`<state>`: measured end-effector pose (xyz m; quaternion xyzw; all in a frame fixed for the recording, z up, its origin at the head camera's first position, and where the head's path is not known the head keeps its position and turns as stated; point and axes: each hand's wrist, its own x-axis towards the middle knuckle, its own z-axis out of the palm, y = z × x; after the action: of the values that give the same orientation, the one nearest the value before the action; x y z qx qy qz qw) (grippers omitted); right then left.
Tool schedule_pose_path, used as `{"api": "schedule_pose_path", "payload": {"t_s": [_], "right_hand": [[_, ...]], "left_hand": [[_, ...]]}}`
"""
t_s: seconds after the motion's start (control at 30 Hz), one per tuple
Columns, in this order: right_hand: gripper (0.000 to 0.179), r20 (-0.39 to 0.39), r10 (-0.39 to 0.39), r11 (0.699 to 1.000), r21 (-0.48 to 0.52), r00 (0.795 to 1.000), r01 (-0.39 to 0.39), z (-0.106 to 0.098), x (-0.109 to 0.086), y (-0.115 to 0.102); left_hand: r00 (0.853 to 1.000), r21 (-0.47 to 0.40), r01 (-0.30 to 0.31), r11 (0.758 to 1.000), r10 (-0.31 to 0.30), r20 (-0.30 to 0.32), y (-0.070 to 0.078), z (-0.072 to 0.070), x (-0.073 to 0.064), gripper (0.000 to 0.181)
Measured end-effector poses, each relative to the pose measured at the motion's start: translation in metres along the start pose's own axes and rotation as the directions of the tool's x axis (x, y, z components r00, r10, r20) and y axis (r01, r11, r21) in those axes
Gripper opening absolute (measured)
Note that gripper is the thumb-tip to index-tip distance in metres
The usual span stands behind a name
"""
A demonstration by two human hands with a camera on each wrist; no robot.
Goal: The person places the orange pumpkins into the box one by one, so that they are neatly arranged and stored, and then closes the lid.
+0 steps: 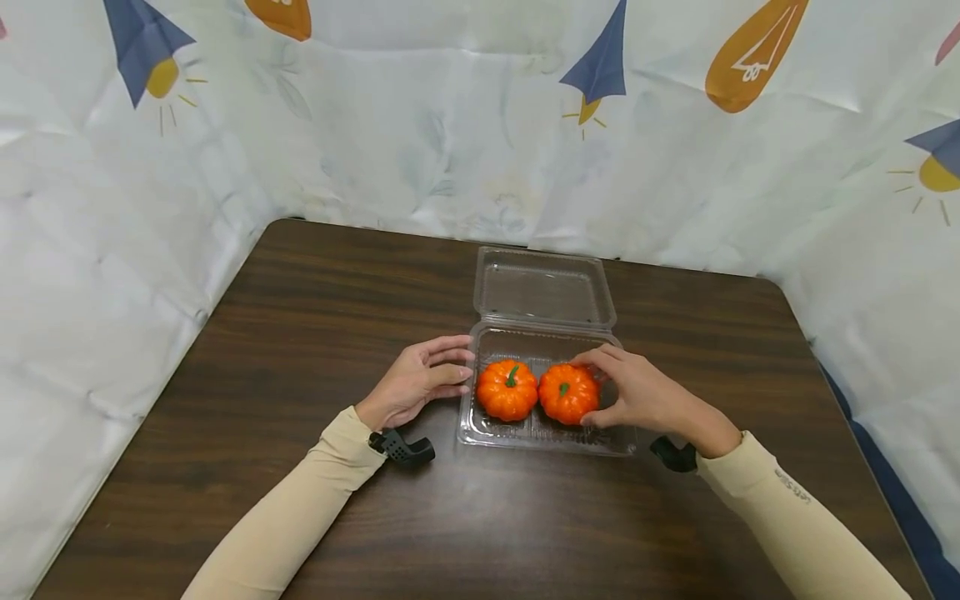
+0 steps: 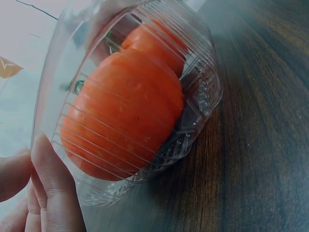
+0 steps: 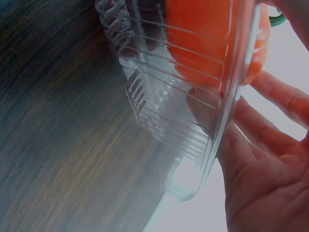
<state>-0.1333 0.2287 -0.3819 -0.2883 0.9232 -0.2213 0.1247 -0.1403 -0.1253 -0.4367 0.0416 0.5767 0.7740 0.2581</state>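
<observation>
Two small orange pumpkins with green stems sit side by side in a clear plastic clamshell box (image 1: 551, 443). My right hand (image 1: 637, 392) reaches over the box's right rim and holds the right pumpkin (image 1: 567, 395), thumb at its near side and fingers at its far side. In the right wrist view, fingers (image 3: 263, 125) dip past the rim to the pumpkin's side. At the left rim, my left hand (image 1: 423, 375) rests with extended fingers, beside the left pumpkin (image 1: 507, 390). The left wrist view has its fingertips (image 2: 46, 150) right at the rim.
The box's clear lid (image 1: 543, 287) lies folded back toward the table's far edge. Under everything is a dark wood-grain table (image 1: 337, 292). A pale printed curtain (image 1: 412, 133) hangs behind and along both sides. Each wrist wears a black band.
</observation>
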Motion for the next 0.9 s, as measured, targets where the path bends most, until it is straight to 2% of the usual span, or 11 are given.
{"api": "schedule_pose_path", "payload": {"t_s": [0.4, 0.6, 0.77, 0.9], "right_hand": [[0.072, -0.017, -0.001, 1.000, 0.000, 1.000, 0.001, 0.005, -0.002, 0.001], [0.074, -0.036, -0.011, 1.000, 0.011, 0.999, 0.011, -0.001, -0.008, 0.002], [0.073, -0.099, 0.006, 1.000, 0.019, 0.995, -0.004, -0.010, -0.021, 0.007], [0.070, -0.168, 0.001, 1.000, 0.005, 0.986, 0.000, -0.017, -0.025, 0.012]], "left_hand": [[1.000, 0.015, 0.014, 1.000, -0.013, -0.019, 0.002, 0.001, -0.003, 0.060], [1.000, 0.015, 0.004, 1.000, -0.004, -0.020, 0.001, 0.000, -0.003, 0.062], [1.000, 0.027, 0.003, 1.000, -0.003, 0.002, 0.001, 0.003, -0.001, 0.062], [1.000, 0.032, 0.007, 0.999, -0.006, -0.014, 0.002, 0.004, -0.001, 0.060]]}}
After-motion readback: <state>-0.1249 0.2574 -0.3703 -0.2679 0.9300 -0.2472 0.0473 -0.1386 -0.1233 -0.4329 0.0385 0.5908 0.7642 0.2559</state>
